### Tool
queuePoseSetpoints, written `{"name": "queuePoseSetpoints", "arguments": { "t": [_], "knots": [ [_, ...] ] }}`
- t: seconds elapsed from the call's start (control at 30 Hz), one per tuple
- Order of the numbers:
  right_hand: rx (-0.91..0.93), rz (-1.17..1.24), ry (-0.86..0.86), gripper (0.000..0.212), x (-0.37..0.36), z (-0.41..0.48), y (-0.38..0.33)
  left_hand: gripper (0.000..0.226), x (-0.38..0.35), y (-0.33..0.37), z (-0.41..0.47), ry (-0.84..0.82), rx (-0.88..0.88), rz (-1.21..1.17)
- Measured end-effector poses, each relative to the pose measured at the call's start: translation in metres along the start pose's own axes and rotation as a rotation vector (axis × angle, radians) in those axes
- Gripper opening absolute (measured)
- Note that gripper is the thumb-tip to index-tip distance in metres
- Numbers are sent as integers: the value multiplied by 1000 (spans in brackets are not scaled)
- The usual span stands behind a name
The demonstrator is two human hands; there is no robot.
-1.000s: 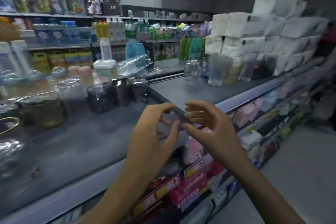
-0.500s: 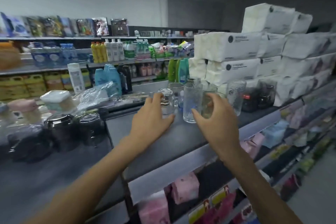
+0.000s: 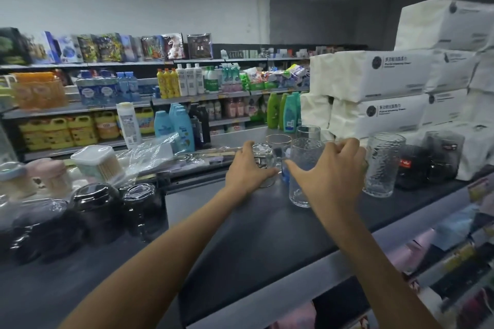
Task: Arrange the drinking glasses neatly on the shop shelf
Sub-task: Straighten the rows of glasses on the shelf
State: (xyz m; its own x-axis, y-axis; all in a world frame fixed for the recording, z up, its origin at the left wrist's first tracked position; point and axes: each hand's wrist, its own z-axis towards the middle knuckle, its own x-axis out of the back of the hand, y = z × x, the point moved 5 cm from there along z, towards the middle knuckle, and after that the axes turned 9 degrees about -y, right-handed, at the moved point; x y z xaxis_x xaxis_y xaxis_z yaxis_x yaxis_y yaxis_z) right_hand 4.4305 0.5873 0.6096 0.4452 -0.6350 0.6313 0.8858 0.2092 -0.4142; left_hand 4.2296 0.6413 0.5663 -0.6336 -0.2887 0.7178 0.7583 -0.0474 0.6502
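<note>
The left hand (image 3: 247, 168) is cupped around a small clear glass mug (image 3: 263, 160), fingers curled over its far side and thumb against the near side, so it grips the mug where it stands on the dark grey shop shelf (image 3: 254, 227). The right hand (image 3: 330, 171) is spread with fingers arched and reaches over a group of glasses; its thumb lies against the side of a tall clear textured tumbler (image 3: 303, 168), but whether the fingers close on any glass behind it cannot be told. Just behind these stand a gold-rimmed clear glass (image 3: 278, 140) and a plain clear tumbler (image 3: 308, 131). To the right, apart from the hand, is another tall textured clear glass (image 3: 381, 163), upright, with dark smoked glasses (image 3: 441, 155) beside it against a stack of white wrapped tissue packs (image 3: 379, 83). On the left section of the shelf sit dark glass jars (image 3: 139, 203), a square white-lidded box of cotton swabs (image 3: 97, 161) and crumpled clear plastic wrap (image 3: 152, 149). Bottles of detergent and shampoo fill the aisle shelves (image 3: 187, 93) behind.
</note>
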Motion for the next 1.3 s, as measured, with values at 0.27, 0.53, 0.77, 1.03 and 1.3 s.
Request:
{"name": "queuePoseSetpoints", "arguments": {
  "t": [0.27,0.53,0.77,1.03,1.3],
  "knots": [
    [131,520,-13,72,10,-22,0,86,34,-10,-37,29,-2,-626],
    [50,1207,-281,47,24,-62,-34,74,118,-35,-166,-73,30,-959],
    [124,1418,-606,52,22,-109,-105,77,165,-77,-302,205,106,-702],
    [203,1420,-779,52,18,-162,-176,81,209,-117,-403,482,235,-432],
    [199,1327,-884,48,2,-201,-243,80,234,-138,-447,495,192,-294]
  ]
}}
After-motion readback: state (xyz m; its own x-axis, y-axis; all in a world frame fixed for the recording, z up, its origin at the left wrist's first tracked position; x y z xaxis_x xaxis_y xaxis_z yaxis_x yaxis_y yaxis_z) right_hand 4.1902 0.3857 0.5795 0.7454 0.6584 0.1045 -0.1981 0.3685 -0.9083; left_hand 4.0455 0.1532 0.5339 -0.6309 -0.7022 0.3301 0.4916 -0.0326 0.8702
